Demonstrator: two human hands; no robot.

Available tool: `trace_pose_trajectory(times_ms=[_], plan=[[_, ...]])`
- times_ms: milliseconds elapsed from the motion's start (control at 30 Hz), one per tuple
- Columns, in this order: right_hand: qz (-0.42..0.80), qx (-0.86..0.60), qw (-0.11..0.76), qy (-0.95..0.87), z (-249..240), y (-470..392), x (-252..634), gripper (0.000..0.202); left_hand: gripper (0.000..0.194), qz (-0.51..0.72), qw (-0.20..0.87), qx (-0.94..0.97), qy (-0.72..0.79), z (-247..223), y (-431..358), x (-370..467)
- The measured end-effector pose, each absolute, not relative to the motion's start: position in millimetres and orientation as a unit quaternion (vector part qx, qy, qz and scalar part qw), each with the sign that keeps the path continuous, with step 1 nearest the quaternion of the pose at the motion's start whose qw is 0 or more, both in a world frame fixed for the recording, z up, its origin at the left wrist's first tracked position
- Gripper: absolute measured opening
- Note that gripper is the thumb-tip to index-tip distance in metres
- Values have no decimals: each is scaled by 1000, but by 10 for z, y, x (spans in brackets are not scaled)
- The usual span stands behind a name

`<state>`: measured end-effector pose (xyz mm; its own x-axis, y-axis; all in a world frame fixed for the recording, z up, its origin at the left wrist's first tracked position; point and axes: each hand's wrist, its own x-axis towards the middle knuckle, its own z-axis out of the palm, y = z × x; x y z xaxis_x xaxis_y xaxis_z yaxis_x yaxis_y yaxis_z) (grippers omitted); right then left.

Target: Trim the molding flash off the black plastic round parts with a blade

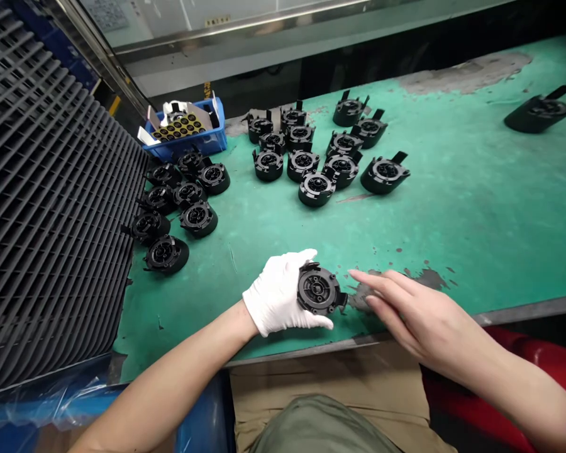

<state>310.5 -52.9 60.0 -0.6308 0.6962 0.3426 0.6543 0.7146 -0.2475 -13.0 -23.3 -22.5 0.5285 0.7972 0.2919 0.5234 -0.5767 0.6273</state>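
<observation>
My left hand [283, 296], in a white glove, grips a round black plastic part [317, 288] near the bench's front edge. Its ribbed, ring-shaped face is turned up towards me, and a small tab sticks out on the right side. Glove fingers wrap the part's left side, with fingertips showing above and below it. Just to the right, my bare right hand [410, 308] is held apart from the part, index finger stretched towards it and thumb a little below. Nothing shows between those fingers; the other fingers are partly hidden.
Similar black round parts stand in groups at left [198, 217] and centre back [317, 189], with one alone [538, 113] at far right. A blue bin [188, 150] holds a sheet of round labels. Stacked grey trays [51, 189] line the left side of the green bench [453, 207].
</observation>
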Motion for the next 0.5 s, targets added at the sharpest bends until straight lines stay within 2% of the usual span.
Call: trace_pose_trajectory(times_ms=[133, 233, 367, 500], plan=[[75, -298, 133, -942, 616, -264, 2977, 50, 150, 276, 247, 839, 398, -211, -237, -126], [59, -334, 86, -937, 598, -48, 3083, 52, 147, 265, 246, 838, 408, -205, -232, -114], [28, -436, 132, -890, 587, 29, 3481, 59, 144, 262, 252, 836, 411, -212, -210, -95], [88, -480, 199, -850, 544, -242, 3627, 55, 140, 294, 244, 811, 442, -226, -190, -92]])
